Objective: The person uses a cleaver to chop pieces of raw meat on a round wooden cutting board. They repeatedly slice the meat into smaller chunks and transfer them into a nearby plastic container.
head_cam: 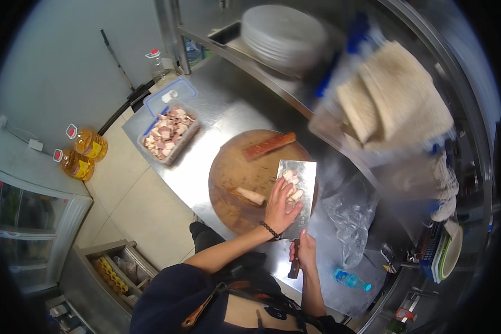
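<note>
My right hand [305,249] grips the wooden handle of a cleaver [308,188], whose broad blade lies flat over the right part of a round wooden chopping board [244,173]. Sliced meat [294,196] rests on the blade. My left hand [282,208] lies over these slices, its fingers holding them against the steel. Left of that hand is a short pale piece of meat [250,196] on the board. A longer reddish-brown slab of meat [269,146] sits near the board's far edge.
A plastic tub [183,146] full of sliced meat stands on the steel table [217,98], its lid [188,89] beside it. Right of the board are a crumpled plastic bag [350,225] and a bottle [350,279]. A shelf [284,94] with stacked plates [282,37] overhangs the back.
</note>
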A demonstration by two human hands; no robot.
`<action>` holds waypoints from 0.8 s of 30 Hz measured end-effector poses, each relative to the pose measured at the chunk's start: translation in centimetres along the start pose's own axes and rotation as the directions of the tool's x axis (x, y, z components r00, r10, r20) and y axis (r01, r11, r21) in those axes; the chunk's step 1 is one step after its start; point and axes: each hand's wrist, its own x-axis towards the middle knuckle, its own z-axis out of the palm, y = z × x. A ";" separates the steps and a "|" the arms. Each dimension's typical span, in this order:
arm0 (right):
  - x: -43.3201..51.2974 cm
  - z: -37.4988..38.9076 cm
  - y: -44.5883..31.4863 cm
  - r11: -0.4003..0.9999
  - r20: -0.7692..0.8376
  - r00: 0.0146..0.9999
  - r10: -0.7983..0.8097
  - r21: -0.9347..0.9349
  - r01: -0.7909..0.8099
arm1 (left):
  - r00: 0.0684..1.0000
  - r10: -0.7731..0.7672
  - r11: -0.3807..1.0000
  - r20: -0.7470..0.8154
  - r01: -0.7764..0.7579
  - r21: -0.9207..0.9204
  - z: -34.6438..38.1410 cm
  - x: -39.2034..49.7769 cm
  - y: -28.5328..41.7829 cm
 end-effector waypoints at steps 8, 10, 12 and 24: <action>6.2 20.2 -9.5 1.000 0.134 0.991 -0.008 0.006 0.007 | 0.988 0.074 0.988 -0.133 -0.054 0.148 -18.2 11.6 -7.5; 8.6 26.7 -11.0 1.000 0.164 0.986 -0.030 0.006 0.030 | 0.985 0.092 0.980 -0.145 -0.064 0.191 -23.0 14.6 -10.9; 10.7 32.4 -12.4 0.999 0.176 0.984 -0.028 -0.014 0.031 | 0.990 0.096 0.948 -0.108 -0.057 0.313 -27.4 16.9 -14.3; 13.4 45.0 -14.9 0.976 0.089 0.991 0.104 -0.202 -0.084 | 0.996 0.091 0.878 0.000 -0.080 0.472 -37.5 22.0 -26.0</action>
